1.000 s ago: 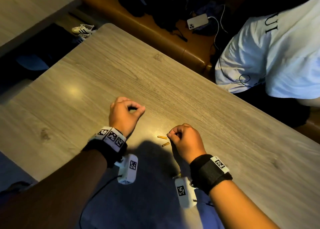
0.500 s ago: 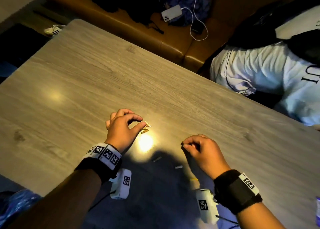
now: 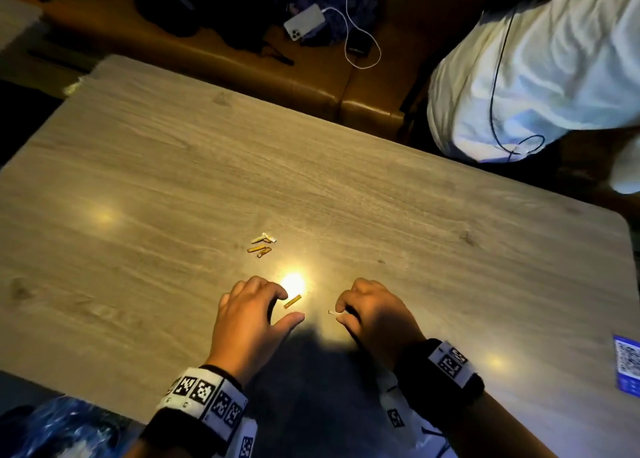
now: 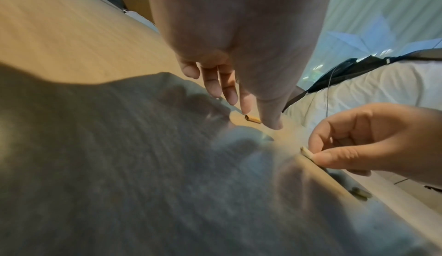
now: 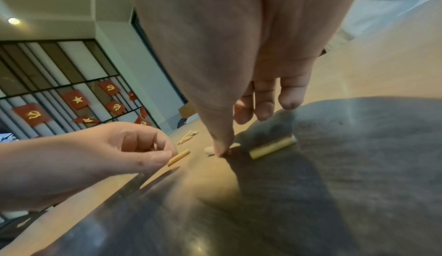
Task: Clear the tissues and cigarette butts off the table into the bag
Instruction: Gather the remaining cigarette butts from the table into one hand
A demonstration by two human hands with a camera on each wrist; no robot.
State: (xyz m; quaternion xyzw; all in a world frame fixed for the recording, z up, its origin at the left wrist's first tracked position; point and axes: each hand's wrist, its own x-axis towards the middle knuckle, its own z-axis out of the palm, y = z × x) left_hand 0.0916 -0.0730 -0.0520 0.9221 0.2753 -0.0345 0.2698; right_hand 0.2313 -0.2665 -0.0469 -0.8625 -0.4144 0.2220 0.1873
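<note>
**Gathering butts near the glare**

Your wooden table (image 3: 346, 180) carries a bright glare spot (image 3: 292, 282); use it as the landmark. Left of it, your left hand (image 3: 247, 322) spreads thumb and forefinger wide around an orange butt (image 3: 292, 301), ready to pinch. Right of it, your right hand (image 3: 374, 314) pinches a pale butt (image 3: 331, 312). Beyond it lies the small pile (image 3: 262, 244), collected for one sweep. The blue bag (image 3: 62, 430) is cut off; no tissues show.

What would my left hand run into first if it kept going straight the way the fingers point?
Most likely the lone cigarette butt lying between the left hand's forefinger and thumb. Past it the table looks bare; the small pile of butts lies off to the left.
</note>
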